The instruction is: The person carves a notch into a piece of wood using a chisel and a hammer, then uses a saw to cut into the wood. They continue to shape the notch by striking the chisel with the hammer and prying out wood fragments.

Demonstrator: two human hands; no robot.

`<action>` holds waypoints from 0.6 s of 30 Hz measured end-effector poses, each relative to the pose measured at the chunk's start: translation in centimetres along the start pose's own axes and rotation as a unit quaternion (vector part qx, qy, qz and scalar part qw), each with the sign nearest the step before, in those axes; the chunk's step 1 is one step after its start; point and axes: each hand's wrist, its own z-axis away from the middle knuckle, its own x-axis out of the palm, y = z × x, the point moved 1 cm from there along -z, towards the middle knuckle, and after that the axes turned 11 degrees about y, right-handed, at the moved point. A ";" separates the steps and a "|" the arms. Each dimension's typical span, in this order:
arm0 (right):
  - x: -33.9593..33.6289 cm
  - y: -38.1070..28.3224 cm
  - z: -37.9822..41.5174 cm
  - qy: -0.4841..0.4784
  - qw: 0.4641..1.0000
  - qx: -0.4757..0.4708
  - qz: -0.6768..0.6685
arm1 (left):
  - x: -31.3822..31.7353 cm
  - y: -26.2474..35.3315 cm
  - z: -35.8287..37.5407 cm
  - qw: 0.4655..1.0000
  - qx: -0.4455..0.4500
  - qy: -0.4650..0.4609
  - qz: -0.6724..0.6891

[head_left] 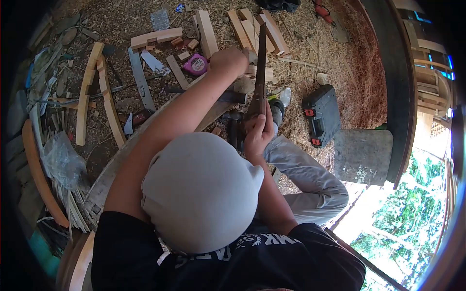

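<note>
My right hand is wrapped round the handle end of a handsaw. Its long, dark, tapering blade points away from me, toward the top of the view. Left of the blade, my left hand is closed, with its fingertips largely hidden; what they hold cannot be made out. Just beyond that hand stands an upright pale wood block. A pink tape measure lies to its left. Below the hand is a dark tool, partly covered by my forearm.
Curved wood strips and a metal ruler lie at left. Several cut wood pieces lie at the back. A black tool case stands right of my knee, with a red power tool farther off. Shavings cover the ground.
</note>
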 end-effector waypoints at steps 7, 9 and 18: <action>0.0 0.7 0.3 -0.017 0.999 -0.024 0.037 | 0.9 -0.5 -0.3 0.999 0.013 0.027 0.013; 0.2 0.9 0.6 0.002 1.000 -0.011 0.021 | 0.7 -0.5 -0.2 0.999 0.022 0.029 0.016; 0.0 1.8 -2.3 0.015 0.996 -0.038 0.074 | 0.2 0.0 0.3 1.000 -0.016 0.007 0.019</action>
